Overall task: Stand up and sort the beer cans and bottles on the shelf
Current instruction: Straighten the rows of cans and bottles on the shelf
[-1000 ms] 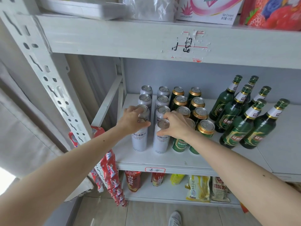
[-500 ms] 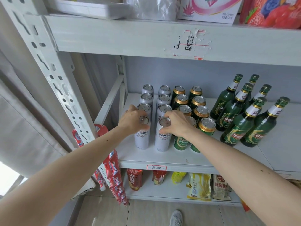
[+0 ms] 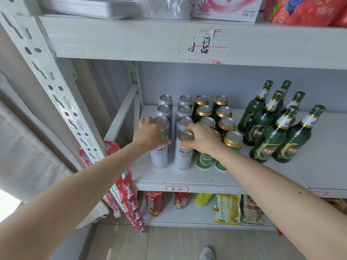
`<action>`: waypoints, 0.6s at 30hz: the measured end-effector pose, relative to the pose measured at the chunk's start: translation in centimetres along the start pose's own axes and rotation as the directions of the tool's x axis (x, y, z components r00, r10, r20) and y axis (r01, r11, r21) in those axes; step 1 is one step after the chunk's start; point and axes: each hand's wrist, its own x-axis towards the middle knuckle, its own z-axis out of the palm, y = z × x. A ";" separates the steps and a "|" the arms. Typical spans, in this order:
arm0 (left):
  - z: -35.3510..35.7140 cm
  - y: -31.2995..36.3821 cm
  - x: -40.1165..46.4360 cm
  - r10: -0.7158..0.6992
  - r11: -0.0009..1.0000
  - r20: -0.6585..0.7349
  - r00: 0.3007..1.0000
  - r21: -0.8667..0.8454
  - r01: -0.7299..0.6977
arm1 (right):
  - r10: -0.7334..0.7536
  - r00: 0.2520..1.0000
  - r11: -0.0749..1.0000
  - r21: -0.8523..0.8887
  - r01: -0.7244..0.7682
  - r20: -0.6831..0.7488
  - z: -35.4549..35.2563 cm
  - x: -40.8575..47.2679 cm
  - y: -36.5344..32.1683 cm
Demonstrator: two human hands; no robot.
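On the white shelf (image 3: 187, 177) stand two rows of silver cans and, right of them, two rows of green cans with gold rims (image 3: 227, 124). My left hand (image 3: 150, 135) grips the top of the front-left silver can (image 3: 159, 156). My right hand (image 3: 201, 137) grips the top of the front silver can (image 3: 184, 154) beside it, its wrist lying over the front green can (image 3: 203, 159). Several green beer bottles (image 3: 266, 128) stand upright in a cluster at the right.
The slotted shelf upright (image 3: 56, 87) and a diagonal brace (image 3: 122, 117) stand close on the left. The upper shelf beam (image 3: 150, 38) hangs overhead. Snack packets (image 3: 227, 209) fill the lower shelf and a red packet strip (image 3: 127, 194) hangs off the post.
Both hands stay on the tops of the two front silver cans. The front cans have shifted slightly back toward their rows. The view has moved a little.
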 end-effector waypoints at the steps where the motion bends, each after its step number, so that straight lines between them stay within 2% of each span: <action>1: -0.1 0.3 0.0 0.009 1.000 -0.012 1.000 -0.008 -0.009 | 0.000 1.000 1.000 0.008 0.000 -0.018 -0.3 -0.1 0.3; 8: -0.2 4.1 0.6 0.081 0.997 -0.062 0.995 -0.011 -0.081 | -0.010 0.992 0.996 0.087 0.021 -0.126 -2.4 -1.5 3.5; 18: 3.3 14.7 0.5 0.142 0.989 -0.091 0.986 -0.016 -0.144 | -0.019 0.979 0.999 0.033 0.026 -0.201 -6.6 -7.2 13.1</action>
